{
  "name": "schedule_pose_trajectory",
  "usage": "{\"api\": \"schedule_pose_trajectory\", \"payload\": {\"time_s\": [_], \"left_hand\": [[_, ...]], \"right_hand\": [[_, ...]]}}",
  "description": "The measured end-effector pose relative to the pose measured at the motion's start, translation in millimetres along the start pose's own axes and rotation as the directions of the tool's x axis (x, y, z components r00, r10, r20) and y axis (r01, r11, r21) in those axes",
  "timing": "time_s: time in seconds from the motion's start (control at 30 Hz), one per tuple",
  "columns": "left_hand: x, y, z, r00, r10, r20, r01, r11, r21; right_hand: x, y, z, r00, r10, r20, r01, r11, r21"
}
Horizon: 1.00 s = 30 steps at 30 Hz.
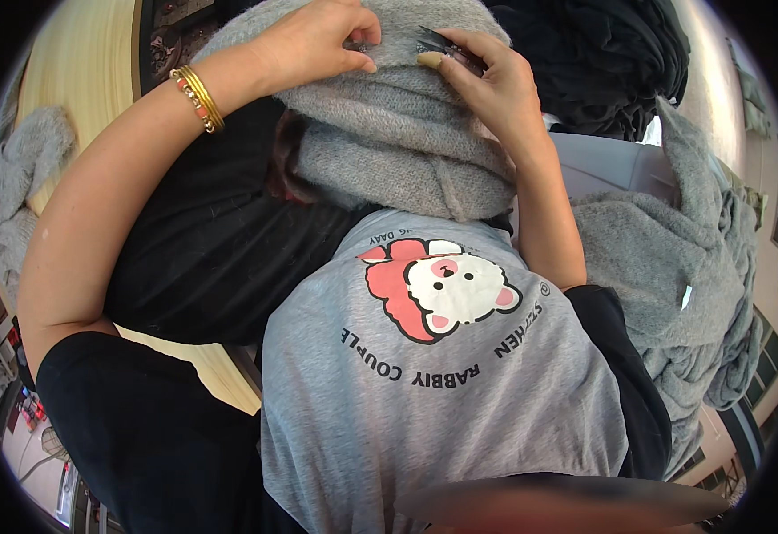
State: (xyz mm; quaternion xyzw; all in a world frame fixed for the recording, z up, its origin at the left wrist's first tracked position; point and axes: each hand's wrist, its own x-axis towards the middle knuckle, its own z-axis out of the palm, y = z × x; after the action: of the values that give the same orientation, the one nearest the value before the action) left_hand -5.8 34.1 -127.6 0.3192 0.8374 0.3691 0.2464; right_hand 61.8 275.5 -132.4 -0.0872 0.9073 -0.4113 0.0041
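Note:
A fuzzy grey knit garment (407,151) lies bunched in thick folds across my lap. Over its upper part, my left hand (322,40) is closed, thumb and fingertips curled toward each other around a small dark bit I cannot make out. A gold bracelet (197,100) circles that wrist. To the right, my right hand (495,78) grips a small pair of dark thread snips (451,46), their pointed tips directed left toward my left hand. Something yellowish covers the right thumb tip. Both hands rest close to the knit, a short gap between them.
Grey knitwear (665,240) is heaped at the right beside a pale grey plastic bin (607,160). Black fabric (593,62) is piled at the upper right. More grey knit (28,160) lies at the left by a light wooden surface (82,67).

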Motion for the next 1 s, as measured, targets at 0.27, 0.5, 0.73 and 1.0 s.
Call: {"api": "schedule_pose_trajectory", "payload": {"time_s": [0.27, 0.5, 0.73, 1.0], "left_hand": [[6, -1, 18, 0.995, 0.057, -0.077, -0.026, 0.934, 0.357], [4, 4, 21, 0.999, 0.012, -0.042, 0.009, 0.884, 0.467], [8, -1, 18, 0.999, 0.017, -0.040, 0.003, 0.886, 0.463], [9, -19, 9, 0.998, 0.037, -0.056, -0.015, 0.939, 0.344]], "right_hand": [[2, 12, 2, 1.000, 0.001, -0.006, 0.000, 0.994, 0.106], [3, 8, 1, 1.000, -0.021, -0.012, 0.021, 0.999, 0.048], [1, 10, 2, 1.000, -0.001, 0.005, 0.001, 0.998, 0.060], [1, 12, 0, 0.999, 0.035, 0.005, -0.035, 0.996, 0.087]]}}
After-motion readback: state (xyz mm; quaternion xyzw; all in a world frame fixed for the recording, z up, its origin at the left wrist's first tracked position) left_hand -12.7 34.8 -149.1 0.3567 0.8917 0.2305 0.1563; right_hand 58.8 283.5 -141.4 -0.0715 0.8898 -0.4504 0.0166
